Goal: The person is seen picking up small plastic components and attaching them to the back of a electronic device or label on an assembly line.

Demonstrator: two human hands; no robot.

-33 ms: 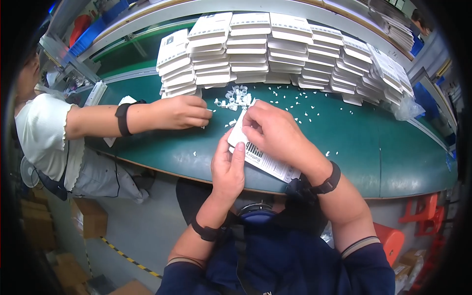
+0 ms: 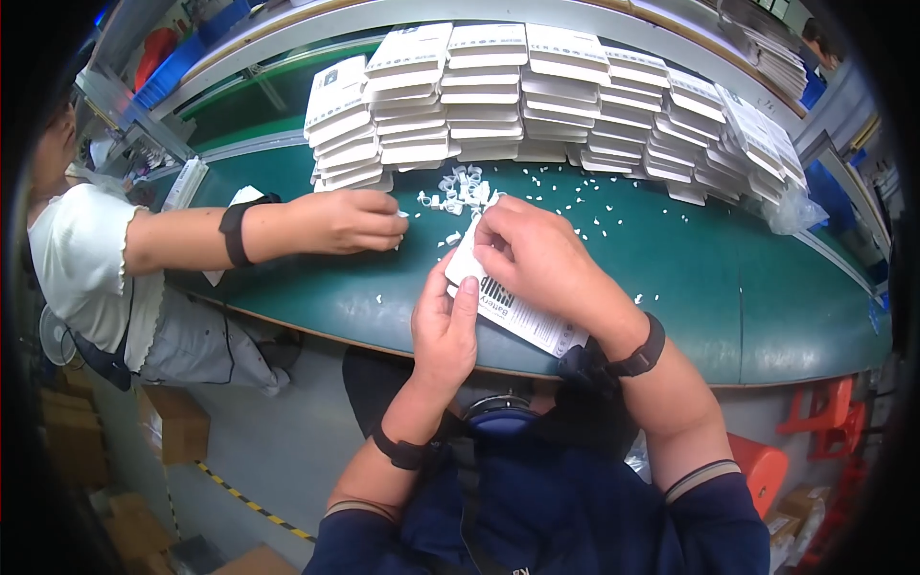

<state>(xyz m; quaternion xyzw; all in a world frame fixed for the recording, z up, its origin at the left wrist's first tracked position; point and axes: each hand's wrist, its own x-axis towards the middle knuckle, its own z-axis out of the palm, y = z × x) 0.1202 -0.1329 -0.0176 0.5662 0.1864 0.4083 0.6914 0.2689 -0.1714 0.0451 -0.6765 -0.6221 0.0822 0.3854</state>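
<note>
My left hand (image 2: 445, 331) grips a flat white cardboard box (image 2: 522, 318), thumb on top and fingers under its left edge. The box slants from far left to near right and has dark print on its face. At its far end my right hand (image 2: 532, 244) is closed in a pinch, fingertips against the box. What lies between those fingertips is hidden. Just beyond is a small heap of white plastic rings or clips (image 2: 465, 187).
Stacks of flat white boxes (image 2: 484, 86) line the table's back. Tiny white bits (image 2: 604, 206) are scattered over the green table (image 2: 690, 316). At left a co-worker's hand (image 2: 369, 220) reaches over the table. A clear plastic bag (image 2: 795, 213) lies at the right.
The co-worker's hand has shifted slightly left. My hands and the box show hardly any movement.
</note>
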